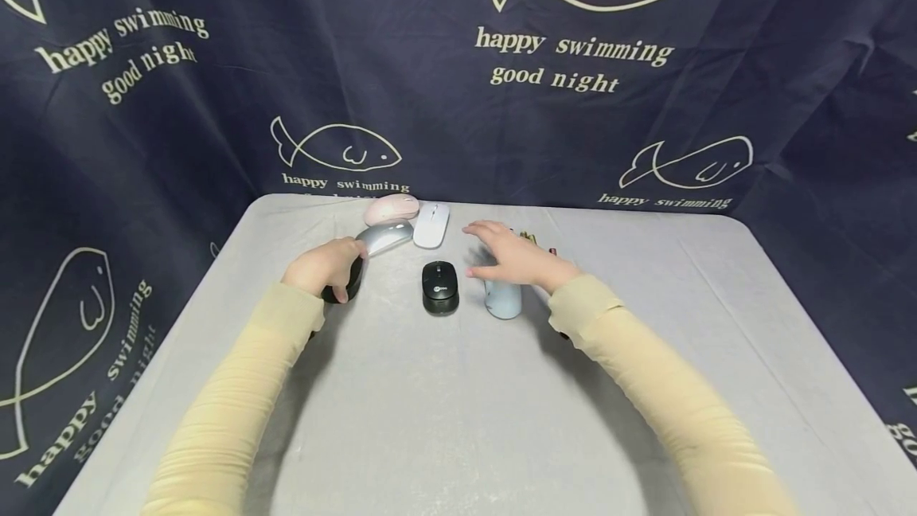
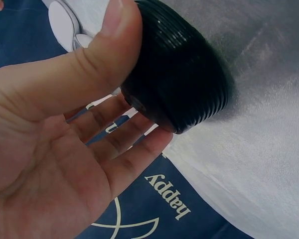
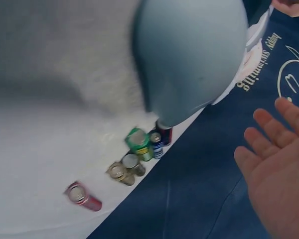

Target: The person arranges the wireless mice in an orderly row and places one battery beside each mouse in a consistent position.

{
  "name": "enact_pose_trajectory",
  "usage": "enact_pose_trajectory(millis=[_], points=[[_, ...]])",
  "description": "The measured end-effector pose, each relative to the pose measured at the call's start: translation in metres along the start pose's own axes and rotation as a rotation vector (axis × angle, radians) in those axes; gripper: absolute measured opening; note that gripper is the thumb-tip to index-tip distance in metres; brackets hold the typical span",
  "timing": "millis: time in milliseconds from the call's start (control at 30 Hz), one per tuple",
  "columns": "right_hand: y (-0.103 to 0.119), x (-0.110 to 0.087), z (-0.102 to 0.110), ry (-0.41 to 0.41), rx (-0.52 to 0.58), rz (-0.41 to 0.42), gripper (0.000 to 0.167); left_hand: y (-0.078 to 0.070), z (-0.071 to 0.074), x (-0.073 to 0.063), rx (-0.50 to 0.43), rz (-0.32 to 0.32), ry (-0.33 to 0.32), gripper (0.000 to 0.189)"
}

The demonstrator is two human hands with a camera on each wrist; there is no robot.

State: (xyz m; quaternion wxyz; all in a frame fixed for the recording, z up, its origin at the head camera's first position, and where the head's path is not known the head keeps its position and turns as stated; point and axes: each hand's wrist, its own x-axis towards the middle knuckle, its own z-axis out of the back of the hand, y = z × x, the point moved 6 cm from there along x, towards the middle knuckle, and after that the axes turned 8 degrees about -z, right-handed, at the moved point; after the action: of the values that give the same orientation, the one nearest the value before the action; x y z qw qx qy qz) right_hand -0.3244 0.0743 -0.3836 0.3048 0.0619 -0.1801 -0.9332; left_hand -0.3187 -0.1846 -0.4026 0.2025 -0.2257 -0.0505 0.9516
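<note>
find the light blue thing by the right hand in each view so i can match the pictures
Head: light blue thing just right of and below centre, partly hidden by the right hand.
Left wrist: not in it.
Right wrist: large, at the top, a little right of centre, up and left of the fingers.
Shared landmark: the navy printed cloth, seen in all three views.

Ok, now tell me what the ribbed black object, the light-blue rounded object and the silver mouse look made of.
Ribbed black object: probably plastic or rubber, semi-gloss; its ridges catch thin highlights.
Light-blue rounded object: likely plastic, smooth and satin, with soft shading.
Silver mouse: metallic sheen with a pale highlight; painted plastic or metal, unclear.
</note>
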Motion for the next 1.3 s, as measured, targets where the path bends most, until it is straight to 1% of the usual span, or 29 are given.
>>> enact_pose_trajectory(millis=[233,400,533,600,700,900,1100,1167,1300], points=[[0.004,0.018,0.002,-0.072,0.001,-0.079,0.075,0.001,-0.001,0.000,-0.007,-0.004,-0.003,0.084],[0.006,0.033,0.002,-0.102,0.007,-0.147,0.077,0.002,-0.001,0.000,-0.016,-0.004,-0.009,0.083],[0.009,0.046,0.001,-0.116,0.017,-0.221,0.077,0.002,0.000,-0.002,-0.021,-0.002,-0.012,0.083],[0.013,0.051,-0.001,-0.117,0.019,-0.248,0.077,0.001,0.000,-0.002,-0.023,-0.001,-0.010,0.083],[0.019,0.059,-0.004,-0.118,0.021,-0.268,0.077,0.000,0.001,-0.003,-0.030,0.005,-0.007,0.083],[0.028,0.070,-0.013,-0.120,0.012,-0.284,0.076,0.000,-0.001,-0.003,-0.039,0.019,-0.011,0.083],[0.030,0.079,-0.020,-0.106,-0.014,-0.327,0.074,0.002,-0.006,-0.004,-0.051,0.006,-0.026,0.083],[0.030,0.082,-0.021,-0.100,-0.002,-0.339,0.072,0.002,-0.007,-0.004,-0.058,-0.003,-0.035,0.083],[0.027,0.087,-0.021,-0.089,0.058,-0.368,0.071,0.001,-0.008,-0.006,-0.063,-0.015,-0.049,0.082]])
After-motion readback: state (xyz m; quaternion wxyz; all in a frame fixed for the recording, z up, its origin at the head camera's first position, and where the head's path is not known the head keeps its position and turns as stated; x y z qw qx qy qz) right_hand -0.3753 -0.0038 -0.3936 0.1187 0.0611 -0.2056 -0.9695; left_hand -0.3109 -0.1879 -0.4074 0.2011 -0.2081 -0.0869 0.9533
